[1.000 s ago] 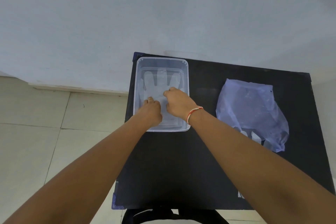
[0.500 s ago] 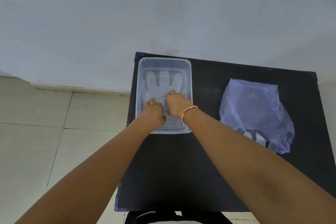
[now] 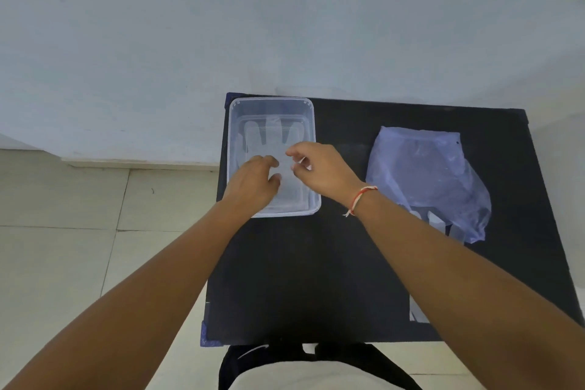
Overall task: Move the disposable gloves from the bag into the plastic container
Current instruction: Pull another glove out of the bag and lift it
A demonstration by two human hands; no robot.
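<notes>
1. We see the bag (image 3: pixel 427 180) on the right of the black table (image 3: pixel 316 279), more gloves (image 3: pixel 435 222) poking out at its near end; our right forearm crosses its near-left corner.
2. Plastic container (image 3: pixel 235 123) at far left, one glove (image 3: pixel 272 139) flat inside.
3. Left hand (image 3: pixel 253 184) and right hand (image 3: pixel 319 168) over the container, fingers loosely curled; hold on the glove: cannot tell.
4. White wall behind, tiled floor left.
</notes>
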